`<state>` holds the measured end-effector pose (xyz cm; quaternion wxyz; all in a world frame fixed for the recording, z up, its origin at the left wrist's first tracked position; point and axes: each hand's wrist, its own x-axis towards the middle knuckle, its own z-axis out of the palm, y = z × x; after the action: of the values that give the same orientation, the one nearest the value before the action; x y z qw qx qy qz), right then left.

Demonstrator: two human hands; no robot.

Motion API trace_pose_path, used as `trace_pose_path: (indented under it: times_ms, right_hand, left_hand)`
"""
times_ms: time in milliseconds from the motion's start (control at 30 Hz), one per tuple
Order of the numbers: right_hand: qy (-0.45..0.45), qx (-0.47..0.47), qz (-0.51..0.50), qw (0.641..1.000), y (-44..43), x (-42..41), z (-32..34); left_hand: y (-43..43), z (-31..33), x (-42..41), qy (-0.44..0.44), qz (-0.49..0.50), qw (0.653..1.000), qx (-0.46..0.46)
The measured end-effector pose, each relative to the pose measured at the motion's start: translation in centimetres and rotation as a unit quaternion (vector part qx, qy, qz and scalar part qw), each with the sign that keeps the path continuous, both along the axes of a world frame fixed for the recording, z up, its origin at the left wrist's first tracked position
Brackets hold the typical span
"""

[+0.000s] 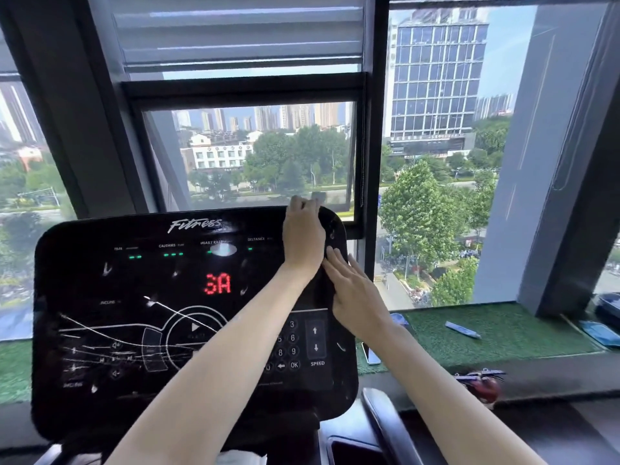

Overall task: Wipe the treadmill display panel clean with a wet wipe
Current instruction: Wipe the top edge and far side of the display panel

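Note:
The black treadmill display panel [134,297] fills the lower left, showing red digits, green dashes and white smear marks. My left hand [303,236] reaches across to the panel's upper right corner, its fingers curled at the top edge; what they pinch is unclear. Just below it, my right hand [352,293] lies flat on the panel's right side, above the speed keys, with the fingers stretched out and together. No wet wipe shows plainly under either hand. A white, tissue-like thing [241,459] peeks in at the bottom edge.
Behind the panel is a window sill covered in green turf [503,333]. On it lie a blue-and-white tube [463,329], a phone [370,355] and blue cloth-like items [600,332]. A red and blue object [479,384] sits on the ledge. A black handlebar [385,427] rises at the lower right.

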<state>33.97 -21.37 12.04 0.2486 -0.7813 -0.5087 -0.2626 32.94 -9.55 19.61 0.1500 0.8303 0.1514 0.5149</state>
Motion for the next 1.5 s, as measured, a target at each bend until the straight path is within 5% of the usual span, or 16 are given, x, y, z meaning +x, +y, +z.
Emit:
trace_pose_path:
  times_ms: [200, 267, 400, 733, 900, 967, 1067, 1133, 1200, 1300, 1500]
  right_hand:
    - [0.016, -0.001, 0.016, 1.0, -0.6, -0.1, 0.6]
    - [0.015, 0.006, 0.018, 1.0, -1.1, -0.2, 0.6]
    - [0.02, 0.023, 0.001, 1.0, -2.1, -0.1, 0.3]
    - [0.05, 0.031, 0.003, 0.998, -1.4, 0.2, -0.2]
    - [0.138, 0.135, -0.049, 0.98, -2.9, 0.2, -0.1]
    - [0.169, 0.204, -0.099, 0.959, -4.1, 0.2, 0.4]
    - [0.332, 0.261, -0.07, 0.904, -5.6, 0.8, 2.5]
    - [0.532, 0.277, 0.073, 0.797, -6.0, 0.8, 4.3]
    - [0.622, 0.268, 0.161, 0.718, -5.8, 0.5, 5.0]
    - [0.579, 0.291, 0.115, 0.753, -4.7, -0.8, 5.0]
    - [0.588, 0.319, 0.063, 0.74, -3.9, -0.5, 4.5]
  left_hand:
    - [-2.3, 0.4, 0.8, 0.128, -0.151, 0.975, 0.104]
    - [-1.7, 1.0, -0.2, 0.072, -0.149, 0.982, 0.085]
    - [1.9, 2.0, -1.6, -0.046, 0.015, 0.999, 0.001]
    - [-0.5, -0.9, 1.3, 0.068, -0.044, 0.985, 0.153]
    - [-1.9, -2.7, 0.6, 0.209, -0.147, 0.946, 0.201]
    - [-2.7, -1.6, -0.2, 0.236, -0.211, 0.938, 0.14]
    - [-3.3, 0.8, -2.1, 0.159, -0.296, 0.934, -0.12]
    - [-3.4, 1.9, -3.2, 0.155, -0.37, 0.869, -0.289]
    - [-4.0, 2.2, -3.8, 0.147, -0.415, 0.812, -0.383]
    - [-4.6, 1.9, -4.5, 0.12, -0.418, 0.772, -0.463]
    - [-1.7, 0.4, -5.7, 0.164, -0.364, 0.8, -0.448]
